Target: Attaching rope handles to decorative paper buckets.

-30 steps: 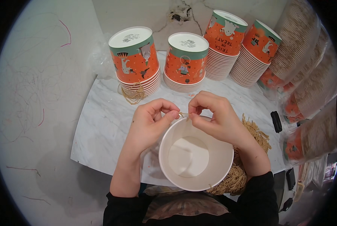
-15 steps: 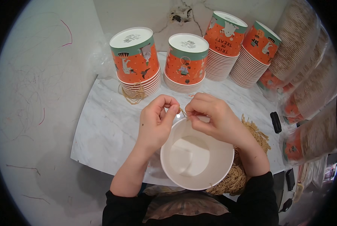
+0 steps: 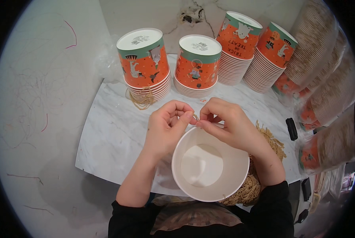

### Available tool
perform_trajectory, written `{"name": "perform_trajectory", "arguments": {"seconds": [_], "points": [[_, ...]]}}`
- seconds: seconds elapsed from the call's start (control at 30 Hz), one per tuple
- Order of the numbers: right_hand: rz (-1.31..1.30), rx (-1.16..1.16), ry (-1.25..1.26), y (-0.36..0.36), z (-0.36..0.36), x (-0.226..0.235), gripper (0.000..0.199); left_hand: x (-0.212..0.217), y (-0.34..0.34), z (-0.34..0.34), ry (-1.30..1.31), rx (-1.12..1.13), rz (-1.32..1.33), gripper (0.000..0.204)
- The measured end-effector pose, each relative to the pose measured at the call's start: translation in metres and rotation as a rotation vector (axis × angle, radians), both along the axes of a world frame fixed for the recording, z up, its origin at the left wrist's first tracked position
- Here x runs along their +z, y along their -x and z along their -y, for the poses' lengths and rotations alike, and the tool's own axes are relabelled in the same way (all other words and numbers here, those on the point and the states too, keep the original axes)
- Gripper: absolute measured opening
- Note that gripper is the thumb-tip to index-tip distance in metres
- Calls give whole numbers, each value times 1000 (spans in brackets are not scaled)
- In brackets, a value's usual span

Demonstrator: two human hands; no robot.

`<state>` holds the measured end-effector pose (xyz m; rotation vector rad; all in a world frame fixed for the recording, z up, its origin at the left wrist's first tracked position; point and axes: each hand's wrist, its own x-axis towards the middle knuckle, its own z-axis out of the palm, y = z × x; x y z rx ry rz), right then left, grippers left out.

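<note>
Just beyond the far rim of a white paper bucket (image 3: 235, 166), my left hand (image 3: 168, 123) and my right hand (image 3: 227, 121) pinch a short piece of tan cord (image 3: 196, 117) between them. Both hands are closed at the fingertips. The bucket stands mouth up at the near edge of the table, its inside bare white. Behind its right side lies a bundle of tan cord (image 3: 248, 192), partly hidden by the bucket and my right forearm. Loose loops of similar cord (image 3: 141, 99) hang on the rims of the left bucket stack.
Several upside-down stacks of orange and green buckets line the back: a left stack (image 3: 143, 65), one beside it (image 3: 196, 69), and others (image 3: 239, 39) rightward. Bagged buckets (image 3: 312, 51) crowd the right side. A small black object (image 3: 291, 129) lies by the marble-patterned table's (image 3: 110, 131) right edge.
My fingertips have shifted slightly on the cord, the left ones a little to the right. The bucket sits slightly further right and lower in view.
</note>
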<state>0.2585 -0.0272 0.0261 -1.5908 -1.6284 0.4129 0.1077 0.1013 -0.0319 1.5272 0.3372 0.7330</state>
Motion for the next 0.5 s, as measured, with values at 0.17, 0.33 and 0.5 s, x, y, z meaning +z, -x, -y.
{"name": "perform_trajectory", "arguments": {"seconds": [0.17, 0.33, 0.5], "points": [[-28, -10, -33, 3, 1, 2, 16, 8, 3, 2, 112, -63, 79, 8], [-4, 36, -32, 1, 1, 1, 10, 8, 8, -4, -49, -5, -4, 6], [57, 49, -62, 0, 1, 1, 6, 12, 7, -5, -335, 81, -47, 6]]}}
